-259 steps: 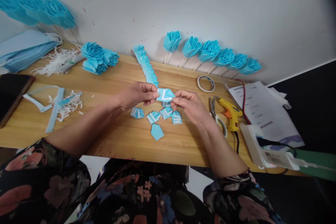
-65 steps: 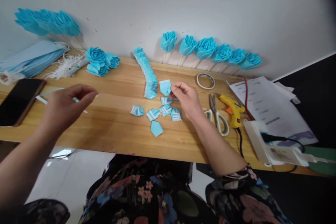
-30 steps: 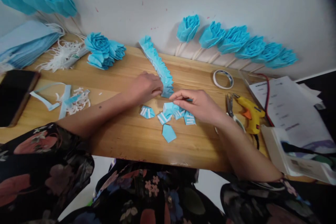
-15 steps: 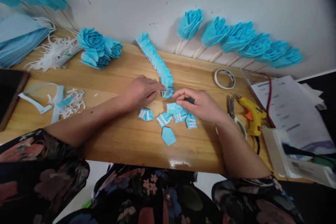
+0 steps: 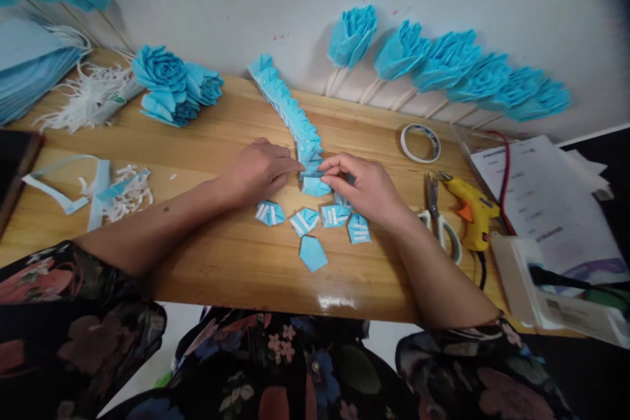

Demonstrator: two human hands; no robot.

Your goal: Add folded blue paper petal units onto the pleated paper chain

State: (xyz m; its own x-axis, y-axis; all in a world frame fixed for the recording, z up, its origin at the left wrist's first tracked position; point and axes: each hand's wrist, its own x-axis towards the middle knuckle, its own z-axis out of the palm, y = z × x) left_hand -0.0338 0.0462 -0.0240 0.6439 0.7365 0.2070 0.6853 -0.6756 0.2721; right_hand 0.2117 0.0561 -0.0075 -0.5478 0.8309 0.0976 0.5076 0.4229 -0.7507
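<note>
A long row of overlapping blue folded petals [image 5: 290,115] runs across the table from near the wall. At its near end, the outstretched index finger of my left hand [image 5: 260,170] touches the left edge, its thumb apart. My right hand [image 5: 361,184] pinches the right edge of a loose blue folded petal [image 5: 315,186], which lies against that near end. Closer to me lie several more blue petals [image 5: 304,221] with white tape strips on them, one partly hidden under my right hand. A plain blue petal [image 5: 313,254] is nearest me.
At right are a tape roll [image 5: 420,143], scissors [image 5: 433,200], a yellow glue gun [image 5: 471,210] and a white power strip [image 5: 516,275]. Blue flowers on sticks [image 5: 445,60] lean on the wall. Left are flower heads [image 5: 160,72], white cords [image 5: 93,98] and scraps [image 5: 125,193].
My right hand has brought a blue petal from the loose group up and left to the near end of the row. My left hand stays at the row's edge. The view shifted slightly.
</note>
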